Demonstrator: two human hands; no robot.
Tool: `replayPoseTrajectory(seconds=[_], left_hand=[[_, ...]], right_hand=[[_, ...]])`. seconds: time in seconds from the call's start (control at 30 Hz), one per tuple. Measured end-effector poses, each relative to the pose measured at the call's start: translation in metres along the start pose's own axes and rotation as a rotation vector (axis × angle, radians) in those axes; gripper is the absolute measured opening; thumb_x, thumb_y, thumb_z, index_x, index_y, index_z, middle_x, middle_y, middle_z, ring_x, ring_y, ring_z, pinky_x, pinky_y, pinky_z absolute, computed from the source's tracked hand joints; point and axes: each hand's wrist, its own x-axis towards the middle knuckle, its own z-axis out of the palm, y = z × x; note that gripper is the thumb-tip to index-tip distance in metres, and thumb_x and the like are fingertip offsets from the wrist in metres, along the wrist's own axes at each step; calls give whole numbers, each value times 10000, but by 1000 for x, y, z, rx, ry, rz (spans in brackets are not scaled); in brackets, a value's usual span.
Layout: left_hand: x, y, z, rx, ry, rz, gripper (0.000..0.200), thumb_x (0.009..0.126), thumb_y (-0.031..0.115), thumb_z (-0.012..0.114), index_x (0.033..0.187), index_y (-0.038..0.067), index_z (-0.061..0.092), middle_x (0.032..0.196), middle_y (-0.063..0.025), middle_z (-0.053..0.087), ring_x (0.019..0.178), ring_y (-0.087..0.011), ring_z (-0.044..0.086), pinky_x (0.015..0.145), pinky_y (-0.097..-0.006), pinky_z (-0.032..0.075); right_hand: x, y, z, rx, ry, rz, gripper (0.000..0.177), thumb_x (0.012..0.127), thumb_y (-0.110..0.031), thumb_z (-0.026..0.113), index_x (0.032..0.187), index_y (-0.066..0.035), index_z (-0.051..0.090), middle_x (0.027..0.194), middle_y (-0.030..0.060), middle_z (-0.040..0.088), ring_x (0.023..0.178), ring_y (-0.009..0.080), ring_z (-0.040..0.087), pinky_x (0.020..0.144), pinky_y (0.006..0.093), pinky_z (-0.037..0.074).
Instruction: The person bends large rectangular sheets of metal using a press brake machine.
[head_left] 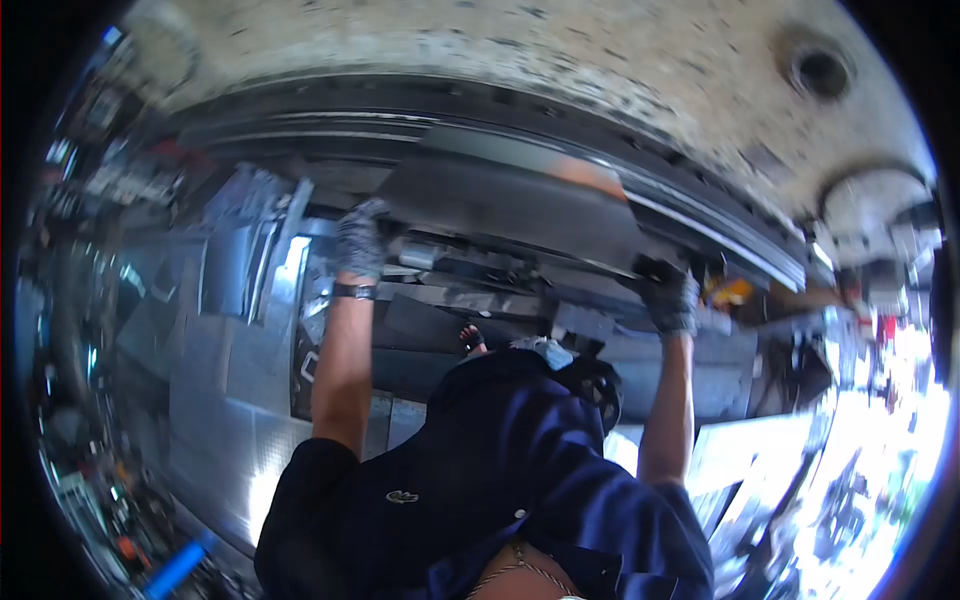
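A dark, flat metal sheet spans the space between my hands, its far edge at the rails of a long machine. Wearing a grey glove, my left hand is closed on the sheet's near left corner. My right hand, in a dark glove, grips the near right corner. Both sets of fingers are partly hidden and a little blurred. An orange reflection shows on the sheet's far right part.
The machine's worn, pale upper body rises beyond the rails. Metal pieces stand at the left, above a broad metal surface. A yellow object lies right of my right hand. Below the sheet are assorted parts and a bare foot.
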Motion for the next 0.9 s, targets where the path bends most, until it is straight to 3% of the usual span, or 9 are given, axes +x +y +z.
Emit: replayPoseTrajectory(seconds=[0.13,0.23,0.3,0.33,0.4,0.5,0.63,0.7,0.9], left_hand=[[-67,35,44,498,230,270,156,895,167,615,864,56,719,858,-42,704,782,-138,623,737,-305,519],[-132,28,38,541,334,488,150,902,124,600,933,18,700,863,-79,706,843,-218,694,754,-351,554],[-191,53,49,1233,408,653,110,835,24,663,943,9,662,893,-130,697,850,-248,698,716,-367,598],[-210,47,45,1242,477,651,110,835,24,663,943,9,662,893,-130,697,850,-248,698,716,-367,598],[-238,30,27,650,532,486,100,841,30,676,937,7,662,854,-91,698,806,-239,713,695,-391,613],[-272,-11,-46,907,768,314,190,777,212,768,920,94,727,879,-105,722,758,-273,702,729,-372,570],[-333,-43,-93,705,992,372,278,721,255,799,961,132,729,886,-94,728,848,-296,695,793,-375,544],[-366,-46,-110,512,1159,204,297,702,260,795,965,139,730,913,-97,730,888,-288,693,821,-385,521],[-425,-45,-163,499,1450,293,371,600,215,856,937,138,724,856,-103,732,820,-274,697,860,-401,513]], right_hand=[[-4,-8,-28,395,163,-38,288,827,-14,707,1114,0,699,1049,115,730,918,175,684,830,323,558],[-16,-33,-41,102,247,-222,233,787,27,690,1016,3,730,962,115,741,865,189,688,800,324,563],[-19,-31,-31,194,187,-157,227,738,25,711,963,2,733,939,95,742,826,168,689,764,297,562],[-13,-19,-17,306,103,-176,211,737,23,716,947,4,726,919,92,742,813,170,690,748,297,561],[3,-18,20,370,-66,-192,189,728,24,727,915,2,713,881,86,741,789,175,691,727,299,561],[25,-56,64,45,-323,-363,146,782,-127,709,895,-35,719,864,105,741,772,226,710,731,347,562],[56,-75,162,-347,-531,-726,229,760,-337,711,879,-145,752,852,126,727,795,338,700,715,437,548],[47,-115,208,-483,-691,-861,251,768,-363,701,877,-143,753,850,119,727,808,352,694,720,451,541],[-12,-253,351,-870,-1032,-1532,201,774,-291,627,862,-142,731,902,167,709,893,351,683,790,487,529]])
